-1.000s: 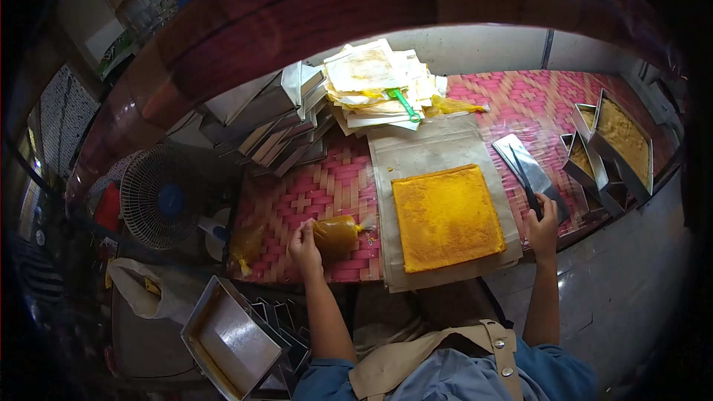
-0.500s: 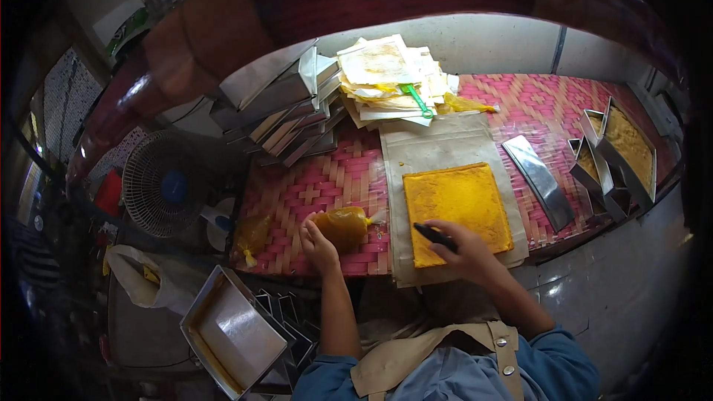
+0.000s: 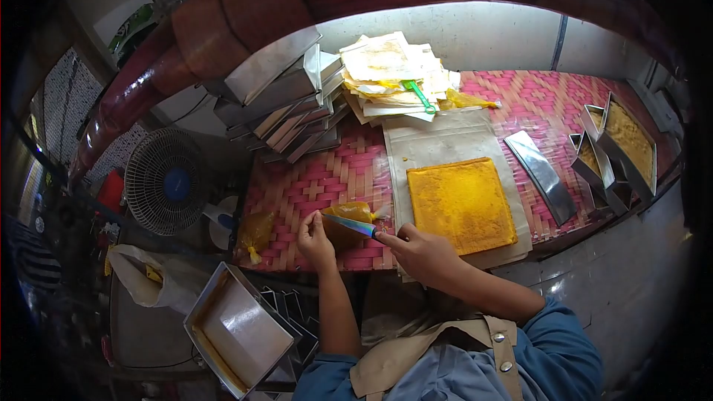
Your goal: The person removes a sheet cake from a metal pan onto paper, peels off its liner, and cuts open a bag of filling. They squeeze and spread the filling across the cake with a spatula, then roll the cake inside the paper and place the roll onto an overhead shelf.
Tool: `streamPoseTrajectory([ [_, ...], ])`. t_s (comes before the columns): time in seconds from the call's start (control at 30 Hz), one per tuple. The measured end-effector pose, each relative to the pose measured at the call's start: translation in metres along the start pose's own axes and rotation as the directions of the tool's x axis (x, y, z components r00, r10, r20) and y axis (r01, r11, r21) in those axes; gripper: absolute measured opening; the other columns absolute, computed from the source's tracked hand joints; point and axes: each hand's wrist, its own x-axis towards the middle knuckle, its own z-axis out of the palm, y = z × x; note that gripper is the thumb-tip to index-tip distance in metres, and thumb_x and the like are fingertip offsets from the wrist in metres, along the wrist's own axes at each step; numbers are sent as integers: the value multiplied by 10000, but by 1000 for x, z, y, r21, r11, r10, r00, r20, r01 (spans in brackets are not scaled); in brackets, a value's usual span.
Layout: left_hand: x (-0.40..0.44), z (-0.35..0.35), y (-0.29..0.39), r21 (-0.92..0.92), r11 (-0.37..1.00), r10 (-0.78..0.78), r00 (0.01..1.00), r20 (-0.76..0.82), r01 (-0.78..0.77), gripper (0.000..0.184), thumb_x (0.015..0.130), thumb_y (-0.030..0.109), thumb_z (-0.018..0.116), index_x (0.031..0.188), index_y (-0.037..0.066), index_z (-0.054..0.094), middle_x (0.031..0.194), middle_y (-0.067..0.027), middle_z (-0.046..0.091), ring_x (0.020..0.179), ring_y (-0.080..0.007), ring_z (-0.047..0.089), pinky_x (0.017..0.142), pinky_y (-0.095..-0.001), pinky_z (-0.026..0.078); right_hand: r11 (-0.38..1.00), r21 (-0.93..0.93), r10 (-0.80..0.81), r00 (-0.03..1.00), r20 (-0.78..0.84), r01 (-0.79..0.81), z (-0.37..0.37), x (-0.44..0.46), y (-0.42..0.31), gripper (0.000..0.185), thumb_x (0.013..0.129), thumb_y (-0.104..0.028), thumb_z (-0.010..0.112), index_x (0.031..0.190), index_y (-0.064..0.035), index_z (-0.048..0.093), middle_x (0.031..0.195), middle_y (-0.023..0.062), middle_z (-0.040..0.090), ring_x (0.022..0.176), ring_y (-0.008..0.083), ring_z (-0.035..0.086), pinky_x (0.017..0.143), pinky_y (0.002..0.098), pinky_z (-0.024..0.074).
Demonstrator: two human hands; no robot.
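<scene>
My right hand point(image 3: 425, 254) grips a knife point(image 3: 350, 224) with a shiny, rainbow-tinted blade and dark handle. The blade points left across a tied plastic bag of brown filling point(image 3: 343, 239), its tip close to the fingers of my left hand point(image 3: 317, 243). Those fingers pinch the bag's left end; whether the blade has cut the plastic cannot be made out. To the right, a flat square yellow cake point(image 3: 460, 204) with a browned top lies on brown paper point(image 3: 438, 137). A second tied bag of brown filling point(image 3: 256, 234) rests at the table's left edge.
Stacked metal pans point(image 3: 290, 96) stand at the back left beside used paper sheets point(image 3: 382, 59) and a green tool point(image 3: 421, 96). A metal strip point(image 3: 540, 178) lies right of the cake, near filled pans point(image 3: 627, 141). A fan point(image 3: 165, 182) and an empty pan point(image 3: 241, 323) are left.
My right hand has moved left from over the cake, bringing the knife blade across the bag. My left hand's fingers have closed on the bag's end, which now stands more raised.
</scene>
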Motion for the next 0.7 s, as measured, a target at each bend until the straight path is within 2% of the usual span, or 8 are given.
streamPoseTrajectory([
  [0.17, -3, -1, 6, 76, 994, 81, 997, 7, -82, 176, 865, 164, 636, 914, -2, 670, 855, -56, 661, 779, -127, 593, 733, -262, 472, 1000, -20, 8, 1000, 5, -8, 4, 0, -4, 469, 789, -111, 554, 1254, -156, 513, 937, 133, 522, 723, 264, 620, 556, 358, 512],
  [0.23, -3, -1, 5, 179, 964, 199, 980, -2, -195, 176, 871, 162, 627, 915, -2, 674, 868, -66, 674, 793, -133, 604, 732, -269, 477, 1000, -27, 9, 1000, -2, -9, 3, -1, -7, 474, 787, -117, 559, 1257, -154, 510, 951, 136, 524, 718, 261, 618, 558, 352, 513],
  [0.33, -5, 0, 5, 221, 944, 253, 967, -6, -246, 184, 874, 160, 622, 922, -11, 671, 868, -77, 677, 779, -144, 615, 721, -270, 482, 999, -35, 23, 1000, 9, -23, 0, 0, -15, 477, 784, -89, 560, 1253, -141, 499, 913, 118, 523, 720, 264, 607, 563, 349, 514],
  [0.43, -2, 0, -3, 184, 967, 189, 980, -54, -177, 192, 876, 158, 619, 923, -23, 665, 859, -87, 676, 753, -157, 621, 706, -270, 488, 999, -35, -6, 1000, 8, 7, 7, 4, -19, 517, 779, -80, 552, 1285, -127, 462, 962, 149, 501, 766, 279, 609, 578, 348, 516],
  [0.5, -2, 2, -4, 178, 965, 205, 977, -55, -192, 197, 877, 158, 617, 917, -29, 663, 845, -90, 678, 729, -154, 622, 696, -270, 493, 997, -59, -53, 997, -49, 50, 24, 11, -15, 529, 774, -84, 551, 1293, -124, 455, 969, 150, 493, 785, 272, 608, 590, 328, 519],
  [0.57, -11, 5, 10, 201, 947, 263, 964, -36, -250, 188, 876, 149, 618, 927, -26, 665, 875, -88, 674, 768, -136, 616, 699, -264, 492, 997, -68, -52, 996, -68, 47, 35, 23, -16, 518, 778, -93, 548, 1287, -126, 459, 969, 144, 494, 781, 268, 609, 587, 324, 522],
  [0.7, -15, 4, 9, 149, 963, 234, 971, -56, -224, 198, 877, 124, 613, 998, -32, 591, 888, -91, 641, 764, -138, 591, 673, -266, 488, 992, -91, -95, 988, -118, 85, 52, 52, -18, 480, 788, -132, 543, 1263, -125, 474, 971, 134, 497, 767, 266, 609, 574, 322, 532],
])
